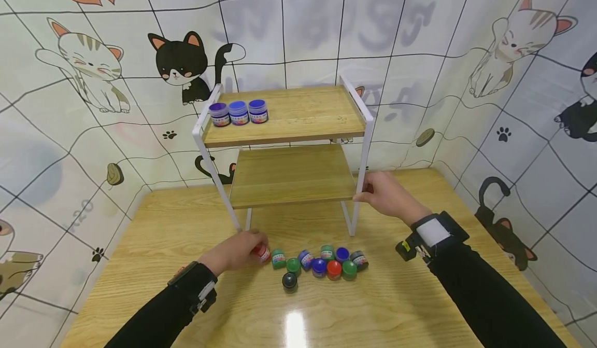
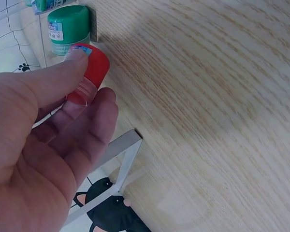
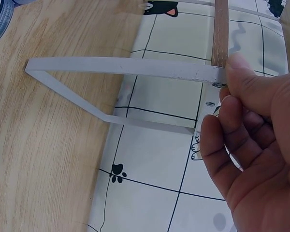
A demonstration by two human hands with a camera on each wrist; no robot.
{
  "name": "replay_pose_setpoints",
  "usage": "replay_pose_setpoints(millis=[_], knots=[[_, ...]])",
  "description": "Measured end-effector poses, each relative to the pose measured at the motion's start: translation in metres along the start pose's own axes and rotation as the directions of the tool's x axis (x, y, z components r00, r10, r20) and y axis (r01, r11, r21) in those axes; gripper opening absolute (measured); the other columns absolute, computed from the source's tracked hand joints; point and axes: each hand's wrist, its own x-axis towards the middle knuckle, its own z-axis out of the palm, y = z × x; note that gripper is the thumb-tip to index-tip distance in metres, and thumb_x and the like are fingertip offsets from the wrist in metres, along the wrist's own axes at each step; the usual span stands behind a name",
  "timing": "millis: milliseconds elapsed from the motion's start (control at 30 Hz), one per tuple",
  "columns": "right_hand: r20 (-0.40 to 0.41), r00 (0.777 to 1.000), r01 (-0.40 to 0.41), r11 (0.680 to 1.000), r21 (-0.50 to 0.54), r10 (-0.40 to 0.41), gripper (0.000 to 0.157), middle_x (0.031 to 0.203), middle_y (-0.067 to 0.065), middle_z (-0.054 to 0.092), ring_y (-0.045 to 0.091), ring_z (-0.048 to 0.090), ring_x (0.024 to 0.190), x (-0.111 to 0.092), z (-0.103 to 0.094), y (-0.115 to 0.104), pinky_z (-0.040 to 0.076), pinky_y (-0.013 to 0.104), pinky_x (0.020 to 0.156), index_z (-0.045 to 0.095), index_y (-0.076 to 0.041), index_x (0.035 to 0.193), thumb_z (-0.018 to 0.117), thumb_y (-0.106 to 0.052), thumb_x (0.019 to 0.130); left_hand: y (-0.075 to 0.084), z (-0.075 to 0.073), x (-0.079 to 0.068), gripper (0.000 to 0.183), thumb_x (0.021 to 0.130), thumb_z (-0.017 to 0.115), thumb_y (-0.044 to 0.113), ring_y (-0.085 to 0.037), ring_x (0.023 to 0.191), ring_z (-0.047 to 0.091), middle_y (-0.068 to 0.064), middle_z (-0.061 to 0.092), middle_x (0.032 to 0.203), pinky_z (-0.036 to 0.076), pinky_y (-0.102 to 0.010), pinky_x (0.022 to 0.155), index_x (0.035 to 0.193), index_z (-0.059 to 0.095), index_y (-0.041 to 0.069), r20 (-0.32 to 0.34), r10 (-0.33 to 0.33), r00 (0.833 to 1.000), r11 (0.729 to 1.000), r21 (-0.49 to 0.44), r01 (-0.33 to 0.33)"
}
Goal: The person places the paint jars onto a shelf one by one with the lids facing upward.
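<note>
My left hand (image 1: 233, 253) pinches a small red paint jar (image 2: 98, 67) between thumb and fingers, low over the table by the rack's front left foot. A green-lidded paint jar (image 2: 68, 25) stands close beside it. At the right side of a two-tier rack, my right hand (image 1: 391, 196) grips the white metal frame (image 3: 130, 65), its thumb at the end of the lower wooden shelf (image 1: 294, 177). Three blue-purple paint jars (image 1: 239, 113) stand in a row at the left of the upper shelf (image 1: 308, 110).
Several paint jars with blue, green, red and black lids cluster before the rack, among them a red one (image 1: 333, 269) and a black one (image 1: 289, 282). Some are tipped over. A cat-patterned cloth (image 1: 289, 31) hangs behind the wooden table (image 1: 373, 306).
</note>
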Motion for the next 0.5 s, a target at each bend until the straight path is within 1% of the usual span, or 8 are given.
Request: replay_pose_setpoints(millis=[267,500], knots=[[0.003,1.000,-0.001,1.000,0.006,0.001,0.008,0.075,0.004,0.063,0.018,0.052,0.067,-0.0001,0.0001,0.0001,0.046,0.033,0.060,0.066,-0.004,0.087,0.070,-0.011,0.086,-0.0028,0.0003,0.0006,0.026,0.084,0.071,0.008,-0.019,0.091,0.057,-0.002,0.063,0.101,0.052,-0.039,0.081,0.107,0.062,0.012,0.021,0.046,0.999,0.999,-0.015,-0.045],[0.003,1.000,-0.003,1.000,0.007,0.003,0.008,0.075,0.004,0.063,0.018,0.052,0.067,-0.0007,-0.0006,-0.0015,0.046,0.033,0.060,0.066,-0.004,0.087,0.070,-0.011,0.086,-0.0036,-0.0007,-0.0006,0.028,0.083,0.072,0.007,-0.020,0.092,0.059,-0.001,0.065,0.103,0.052,-0.040,0.084,0.108,0.062,0.013,0.032,0.058,0.998,0.998,-0.023,-0.057]])
